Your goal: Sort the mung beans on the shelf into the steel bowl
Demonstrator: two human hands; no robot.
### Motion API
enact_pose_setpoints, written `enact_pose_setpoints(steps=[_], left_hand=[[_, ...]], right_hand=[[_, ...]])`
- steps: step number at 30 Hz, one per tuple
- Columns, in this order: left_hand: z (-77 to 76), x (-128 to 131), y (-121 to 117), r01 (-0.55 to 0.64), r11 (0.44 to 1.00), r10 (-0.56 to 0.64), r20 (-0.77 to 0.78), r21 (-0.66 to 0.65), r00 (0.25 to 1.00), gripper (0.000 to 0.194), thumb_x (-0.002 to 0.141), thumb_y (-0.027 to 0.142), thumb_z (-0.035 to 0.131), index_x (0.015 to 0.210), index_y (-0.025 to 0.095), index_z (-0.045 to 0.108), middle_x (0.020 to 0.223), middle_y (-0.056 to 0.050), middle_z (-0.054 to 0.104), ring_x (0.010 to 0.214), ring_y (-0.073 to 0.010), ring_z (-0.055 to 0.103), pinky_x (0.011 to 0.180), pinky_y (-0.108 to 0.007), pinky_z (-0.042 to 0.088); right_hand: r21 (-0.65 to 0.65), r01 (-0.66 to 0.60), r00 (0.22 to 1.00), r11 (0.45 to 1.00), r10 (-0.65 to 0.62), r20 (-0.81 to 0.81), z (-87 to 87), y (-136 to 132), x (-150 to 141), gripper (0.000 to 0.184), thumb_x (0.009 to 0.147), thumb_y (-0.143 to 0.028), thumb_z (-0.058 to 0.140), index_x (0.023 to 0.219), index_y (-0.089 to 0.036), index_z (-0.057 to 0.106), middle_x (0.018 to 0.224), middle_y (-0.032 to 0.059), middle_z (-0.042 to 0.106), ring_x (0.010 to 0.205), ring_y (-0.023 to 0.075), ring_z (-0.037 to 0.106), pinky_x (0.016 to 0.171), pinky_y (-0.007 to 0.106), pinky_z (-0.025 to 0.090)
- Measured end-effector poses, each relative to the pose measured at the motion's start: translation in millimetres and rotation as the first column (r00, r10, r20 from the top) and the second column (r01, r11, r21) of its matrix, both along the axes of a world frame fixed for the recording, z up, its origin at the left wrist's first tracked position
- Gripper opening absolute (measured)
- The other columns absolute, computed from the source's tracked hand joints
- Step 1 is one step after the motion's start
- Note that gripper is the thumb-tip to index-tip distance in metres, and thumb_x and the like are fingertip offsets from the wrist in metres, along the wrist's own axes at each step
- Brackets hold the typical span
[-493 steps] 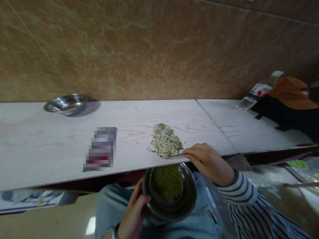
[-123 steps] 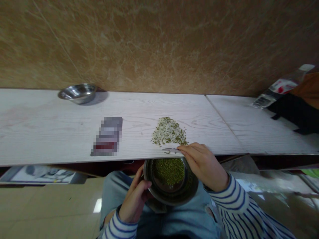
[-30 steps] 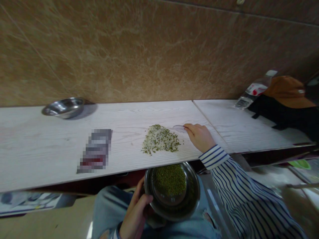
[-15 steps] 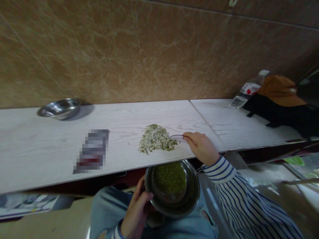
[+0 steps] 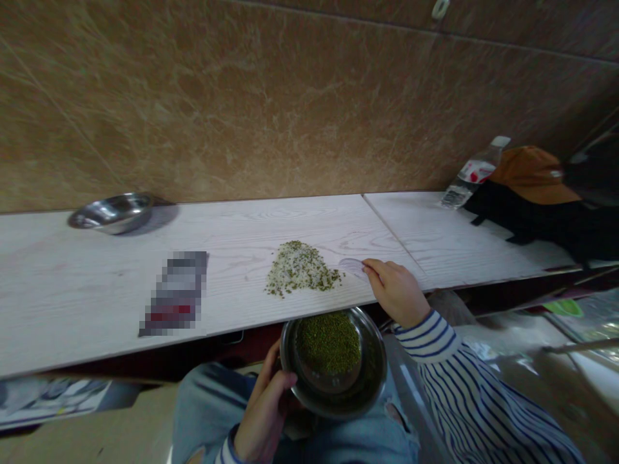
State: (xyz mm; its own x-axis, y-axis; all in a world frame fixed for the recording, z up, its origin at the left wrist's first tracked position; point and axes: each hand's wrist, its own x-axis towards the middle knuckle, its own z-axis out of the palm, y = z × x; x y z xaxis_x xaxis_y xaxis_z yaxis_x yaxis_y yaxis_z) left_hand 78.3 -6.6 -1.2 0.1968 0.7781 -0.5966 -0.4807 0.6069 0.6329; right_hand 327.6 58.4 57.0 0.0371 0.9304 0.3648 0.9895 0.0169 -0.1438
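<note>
My left hand (image 5: 268,399) is closed on the rim of a steel bowl (image 5: 374,374), its thumb over the near-left edge. Green mung beans (image 5: 331,341) lie inside the bowl, which is held over my lap, just below the table's front edge. In the closed fingers of my right hand (image 5: 396,290) is a thin, clear plastic piece with a rounded edge (image 5: 352,263); its exact kind is unclear. To the left of this piece, a little apart from it, a mixed pile of white rice-like grains and mung beans (image 5: 300,269) is spread on the tabletop.
On the pale wood-grain table (image 5: 232,225), a second steel bowl (image 5: 113,214) stands at the back left. A blurred-out flat packet or device (image 5: 174,293) lies left of the pile. A water bottle (image 5: 474,174) leans by an orange cap (image 5: 534,174) and black cloth at the right.
My right hand has drawn the clear plastic piece slightly to the right, off the edge of the pile. My left hand keeps its hold on the bowl. The view has shifted a little.
</note>
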Motion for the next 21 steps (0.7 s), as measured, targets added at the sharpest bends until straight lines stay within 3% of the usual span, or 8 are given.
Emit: enact_pose_setpoints(steps=[7,15,21], left_hand=[[-3.9,1.1,0.7,0.030,0.999,-0.030,-0.005,0.018,1.000,0.069,0.061,0.018,0.058,0.127,0.027,0.046,0.105,-0.004,0.064,0.080,-0.0208,0.059,0.065,-0.032,0.046],[1.6,4.2,1.3,0.037,0.999,-0.037,0.019,0.029,0.999,0.064,0.061,0.016,0.058,0.124,0.024,0.047,0.103,-0.005,0.064,0.080,-0.0202,0.058,0.063,-0.030,0.046],[2.0,2.6,2.7,0.041,0.999,-0.041,0.004,0.005,0.999,0.066,0.061,0.016,0.058,0.125,0.024,0.046,0.095,-0.004,0.064,0.072,-0.0180,0.056,0.060,-0.029,0.045]], right_hand=[[0.039,-0.009,1.000,0.999,0.010,-0.030,0.5,-20.1,-12.0,0.027,0.088,-0.024,0.041,0.104,-0.015,0.062,0.083,0.0077,0.068,0.077,0.0194,0.061,0.074,0.032,0.046],[0.056,-0.075,0.995,0.996,0.079,-0.065,0.5,-34.6,-26.6,0.026,0.089,-0.023,0.041,0.104,-0.016,0.061,0.087,0.0070,0.068,0.080,0.0183,0.061,0.077,0.032,0.047],[0.091,-0.038,0.997,0.995,0.043,-0.060,1.5,-41.7,-19.0,0.027,0.088,-0.025,0.042,0.102,-0.016,0.062,0.085,0.0058,0.069,0.078,0.0172,0.063,0.075,0.030,0.048]])
